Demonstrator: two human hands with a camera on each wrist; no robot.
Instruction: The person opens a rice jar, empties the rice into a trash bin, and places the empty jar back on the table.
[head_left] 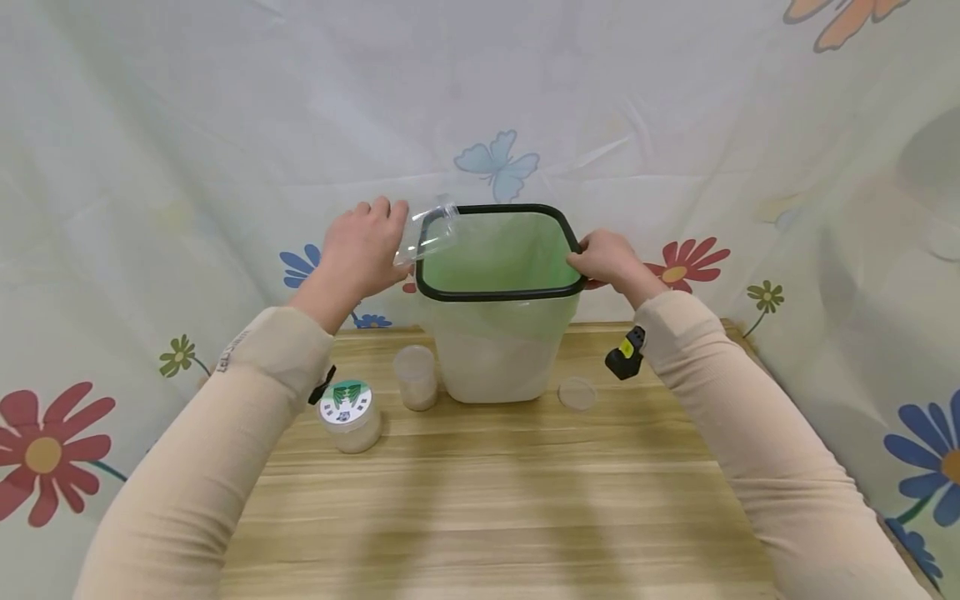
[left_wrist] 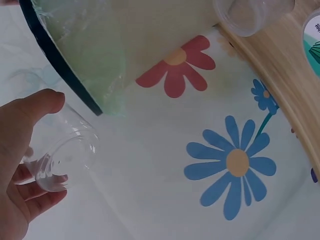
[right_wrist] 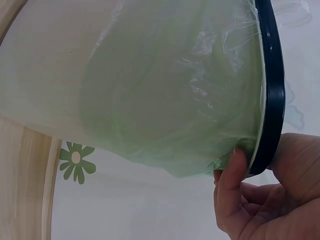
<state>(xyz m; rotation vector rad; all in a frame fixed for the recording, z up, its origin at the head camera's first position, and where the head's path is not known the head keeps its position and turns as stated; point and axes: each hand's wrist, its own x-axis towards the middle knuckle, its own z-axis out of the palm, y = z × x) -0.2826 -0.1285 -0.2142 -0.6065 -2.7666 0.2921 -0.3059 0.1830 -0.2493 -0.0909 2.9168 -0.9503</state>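
My left hand [head_left: 365, 250] holds a clear plastic jar [head_left: 429, 233] on its side, one end overlapping the left part of the bin's rim in the head view. In the left wrist view, thumb and fingers go round the jar [left_wrist: 70, 145], which looks see-through with nothing inside. A whitish trash bin [head_left: 495, 367] with a black rim ring [head_left: 498, 295] stands upright on the table, lined with a thin green bag [head_left: 517, 250]. At the bin's right side my right hand [head_left: 611, 260] grips the rim; in the right wrist view its fingers pinch bunched green bag [right_wrist: 170, 167] below the ring.
Left of the bin stand a small clear jar [head_left: 416, 379] and a wider jar [head_left: 352, 418] with a green-and-white label on top. A round clear lid [head_left: 577, 394] lies right of the bin. Behind the wooden table [head_left: 487, 500] hangs a flower-printed curtain [head_left: 300, 125].
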